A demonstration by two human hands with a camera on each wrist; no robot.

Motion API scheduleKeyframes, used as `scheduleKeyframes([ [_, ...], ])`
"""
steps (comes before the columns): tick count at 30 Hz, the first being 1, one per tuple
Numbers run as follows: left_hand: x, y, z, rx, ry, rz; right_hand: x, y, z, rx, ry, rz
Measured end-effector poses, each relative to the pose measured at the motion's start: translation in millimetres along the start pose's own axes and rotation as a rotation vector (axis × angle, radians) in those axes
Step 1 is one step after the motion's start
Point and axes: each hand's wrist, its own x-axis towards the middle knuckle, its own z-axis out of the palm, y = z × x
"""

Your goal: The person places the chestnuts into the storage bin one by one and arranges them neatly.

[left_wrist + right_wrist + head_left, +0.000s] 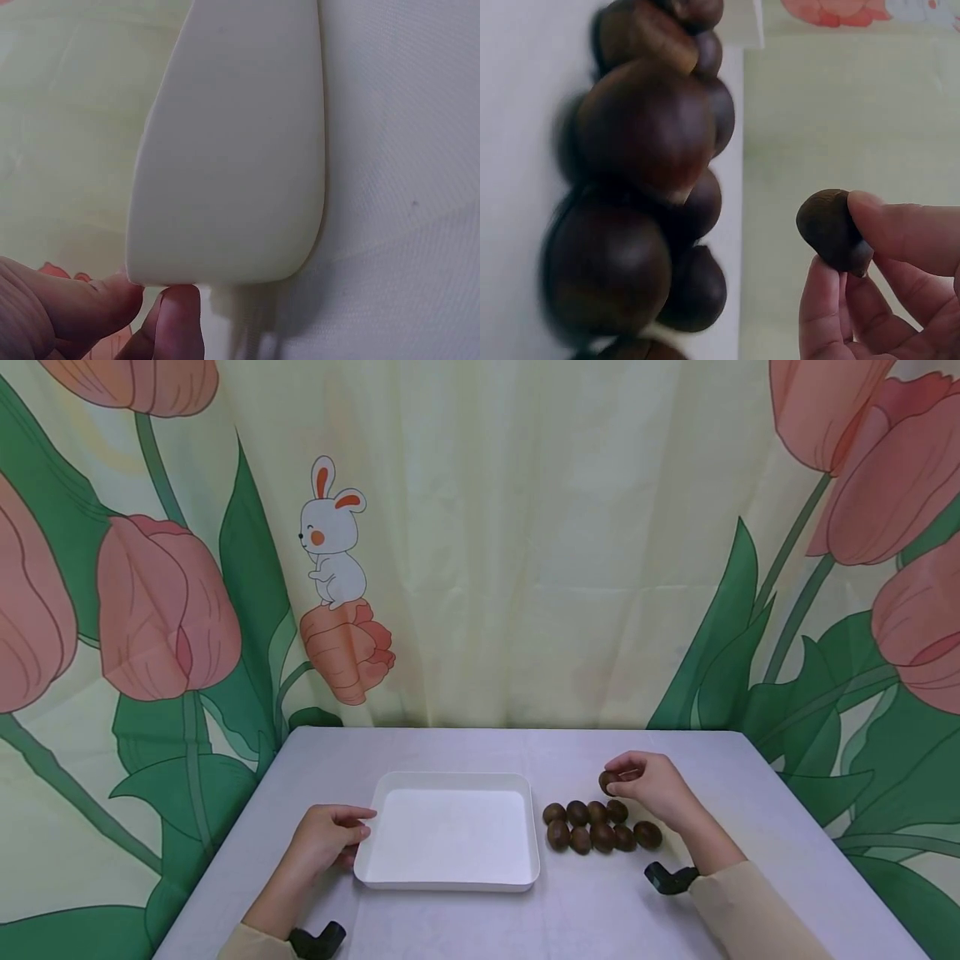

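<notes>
My right hand [651,785] pinches one brown chestnut [831,229] between thumb and fingertips, raised above the table at the far side of a group of chestnuts. That group of several chestnuts [602,837] lies in two rough rows; close up, their shells are dark and glossy. To their left sits a white rectangular tray [447,887], its inside bare. At the tray's left side, my left hand [324,839] touches the edge with its fingertips. The left wrist view shows two fingertips [180,315] against the tray's outer wall near a corner.
A white cloth covers the table [592,918]. Behind it hangs a pale curtain [517,568] printed with tulips and a rabbit on a carrot. Black wrist cameras [670,878] are worn at both sleeves.
</notes>
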Motion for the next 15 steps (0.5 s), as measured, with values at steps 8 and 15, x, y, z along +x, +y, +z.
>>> scheduleKeyframes([
  [8, -2.3, 1.4, -1.1, -0.004, 0.003, -0.019, 3.8, -22, 20, 0.041, -0.021, -0.035],
  [15, -4.3, 1.5, -1.3, 0.002, 0.002, -0.011, 4.4, -42, 39, 0.068, -0.060, -0.076],
])
